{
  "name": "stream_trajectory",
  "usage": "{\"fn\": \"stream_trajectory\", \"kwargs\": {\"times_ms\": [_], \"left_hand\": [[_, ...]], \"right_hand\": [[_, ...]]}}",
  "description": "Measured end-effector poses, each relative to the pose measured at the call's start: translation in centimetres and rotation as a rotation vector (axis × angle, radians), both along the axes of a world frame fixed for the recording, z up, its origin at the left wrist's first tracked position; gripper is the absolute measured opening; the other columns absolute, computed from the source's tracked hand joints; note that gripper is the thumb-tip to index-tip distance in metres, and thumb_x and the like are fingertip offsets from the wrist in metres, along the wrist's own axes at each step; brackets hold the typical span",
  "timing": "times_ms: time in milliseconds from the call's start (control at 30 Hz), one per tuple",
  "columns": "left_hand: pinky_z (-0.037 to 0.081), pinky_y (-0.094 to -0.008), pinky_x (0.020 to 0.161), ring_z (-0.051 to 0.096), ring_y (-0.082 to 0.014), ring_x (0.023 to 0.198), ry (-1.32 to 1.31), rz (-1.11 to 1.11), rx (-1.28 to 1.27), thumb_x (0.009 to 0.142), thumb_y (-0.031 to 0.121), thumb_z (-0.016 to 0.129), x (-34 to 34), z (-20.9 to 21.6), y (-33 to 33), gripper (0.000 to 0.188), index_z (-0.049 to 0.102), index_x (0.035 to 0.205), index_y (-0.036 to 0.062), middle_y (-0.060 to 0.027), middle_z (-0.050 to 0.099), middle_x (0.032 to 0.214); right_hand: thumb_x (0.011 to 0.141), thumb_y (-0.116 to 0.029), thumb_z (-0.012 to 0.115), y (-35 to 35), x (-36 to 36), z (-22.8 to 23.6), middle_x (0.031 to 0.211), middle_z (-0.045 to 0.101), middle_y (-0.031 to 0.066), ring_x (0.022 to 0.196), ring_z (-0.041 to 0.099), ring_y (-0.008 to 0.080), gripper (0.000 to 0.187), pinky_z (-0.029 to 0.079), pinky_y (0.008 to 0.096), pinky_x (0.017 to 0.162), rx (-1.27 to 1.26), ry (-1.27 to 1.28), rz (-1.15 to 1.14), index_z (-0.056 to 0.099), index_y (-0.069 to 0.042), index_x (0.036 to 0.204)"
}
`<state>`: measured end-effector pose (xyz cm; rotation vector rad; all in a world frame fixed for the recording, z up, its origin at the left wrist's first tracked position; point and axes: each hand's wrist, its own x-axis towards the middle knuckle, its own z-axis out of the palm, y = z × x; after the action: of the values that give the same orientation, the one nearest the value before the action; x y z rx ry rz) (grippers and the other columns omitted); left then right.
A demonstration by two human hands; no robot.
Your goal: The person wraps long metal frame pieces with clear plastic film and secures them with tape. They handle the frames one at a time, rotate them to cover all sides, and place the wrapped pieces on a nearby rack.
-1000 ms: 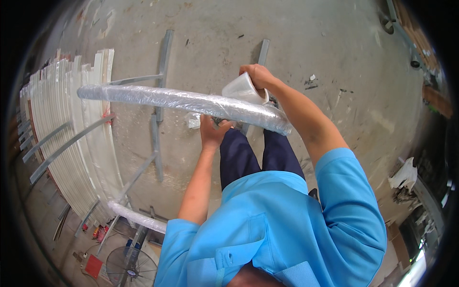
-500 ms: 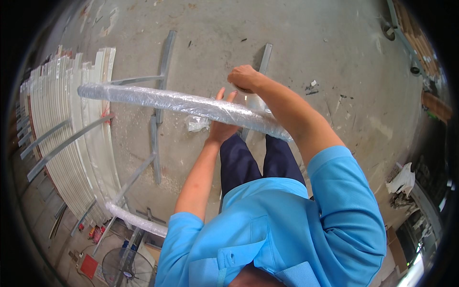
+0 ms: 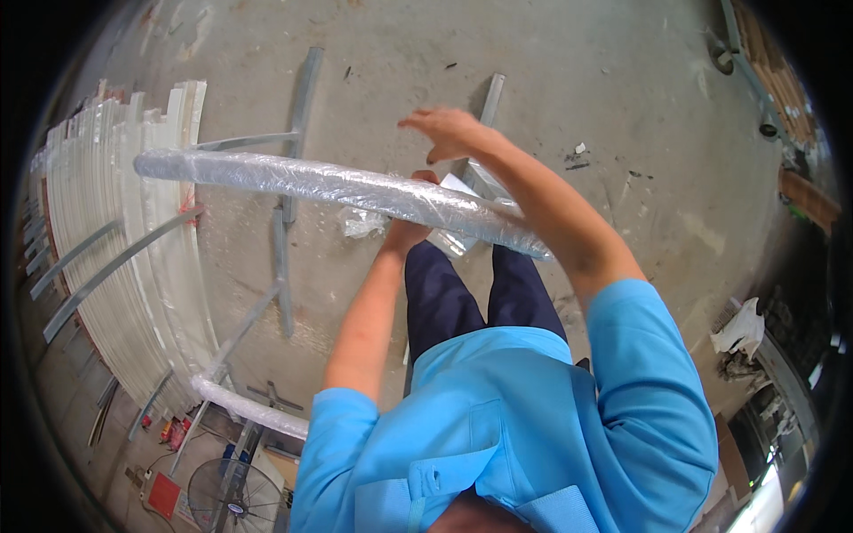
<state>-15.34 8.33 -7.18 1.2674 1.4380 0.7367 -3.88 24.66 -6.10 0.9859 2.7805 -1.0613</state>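
A long bar or tube (image 3: pixel 302 183) in shiny clear plastic wrap lies crosswise in front of me. My left hand (image 3: pixel 409 233) is under it, with curled fingers showing at the far side; the bar hides most of the grip. Beside those fingers, a whitish, glossy object (image 3: pixel 451 242) shows on both sides of the bar, its kind unclear. My right hand (image 3: pixel 446 130) is raised beyond the bar, fingers stretched out and holding nothing visible. Under my right forearm, loose clear film (image 3: pixel 489 184) hangs by the bar.
Metal rack bars (image 3: pixel 306 107) stand left of centre, another bar (image 3: pixel 491 99) ahead. Long white strips (image 3: pixel 133 240) are stacked at the left. A second wrapped bar (image 3: pixel 249 408) and a fan (image 3: pixel 233 502) are at lower left. Crumpled plastic (image 3: pixel 362 222) lies near my left hand.
My right hand has opened and moved slightly left and away from me. My left fingers, stretched past the bar before, are now curled. More of the whitish object shows beside them.
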Motion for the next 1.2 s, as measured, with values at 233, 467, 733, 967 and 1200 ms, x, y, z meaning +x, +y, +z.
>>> {"fn": "stream_trajectory", "kwargs": {"times_ms": [233, 467, 733, 967, 1200], "left_hand": [[0.05, -0.0324, 0.087, 0.06, -0.0195, 0.101, -0.518, 0.125, -0.647, 0.079, 0.0, 0.065, 0.5, 2.5, -1.7, 0.042, 0.056, 0.119, 0.001, -0.0097, 0.061, 0.11], [0.054, -0.0381, 0.087, 0.062, -0.0236, 0.1, -0.703, 0.142, -0.839, 0.079, 0.005, 0.066, 0.2, 3.7, -0.8, 0.04, 0.057, 0.118, 0.0041, -0.0102, 0.061, 0.111], [0.053, -0.0396, 0.088, 0.062, -0.023, 0.105, -0.811, -0.066, -0.914, 0.086, 0.028, 0.068, -1.0, 4.7, -0.2, 0.046, 0.055, 0.123, 0.0059, -0.0108, 0.061, 0.116], [0.051, -0.0365, 0.092, 0.06, -0.0211, 0.109, -0.86, -0.071, -0.909, 0.09, 0.061, 0.051, -4.3, 6.9, -3.3, 0.071, 0.045, 0.135, 0.0061, -0.0117, 0.059, 0.121], [0.046, -0.0349, 0.097, 0.053, -0.0204, 0.115, -0.683, -0.022, -0.173, 0.09, 0.047, 0.06, -4.8, 12.5, -5.2, 0.074, 0.03, 0.145, 0.0077, -0.013, 0.053, 0.126]], "right_hand": [[0.077, -0.01, 0.075, -12.5, 12.6, 16.1, 0.067, 0.065, 0.0105, 0.061, 0.065, 0.0214, 0.01, 0.052, 0.0329, 0.059, -0.295, 0.237, -0.323, 0.069, -0.007, 0.084], [0.072, -0.007, 0.066, -21.2, 11.0, 13.2, 0.121, 0.055, 0.0055, 0.106, 0.056, 0.0247, 0.05, 0.051, 0.037, 0.086, 0.355, 0.159, -0.312, 0.057, -0.021, 0.119], [0.064, -0.014, 0.07, -22.5, 8.2, 9.6, 0.111, 0.058, 0.0031, 0.101, 0.057, 0.024, 0.042, 0.052, 0.0366, 0.081, 0.493, 0.144, -0.363, 0.06, -0.018, 0.105], [0.065, -0.004, 0.067, -23.4, 7.2, 10.6, 0.095, 0.065, 0.0073, 0.086, 0.065, 0.0248, 0.037, 0.053, 0.0364, 0.076, 0.257, 0.269, -0.621, 0.061, -0.01, 0.101], [0.076, 0.0, 0.063, -20.1, 7.2, 11.3, 0.083, 0.066, 0.0148, 0.067, 0.066, 0.0284, 0.022, 0.053, 0.0358, 0.062, -0.019, 0.443, -0.818, 0.059, -0.004, 0.098]]}}
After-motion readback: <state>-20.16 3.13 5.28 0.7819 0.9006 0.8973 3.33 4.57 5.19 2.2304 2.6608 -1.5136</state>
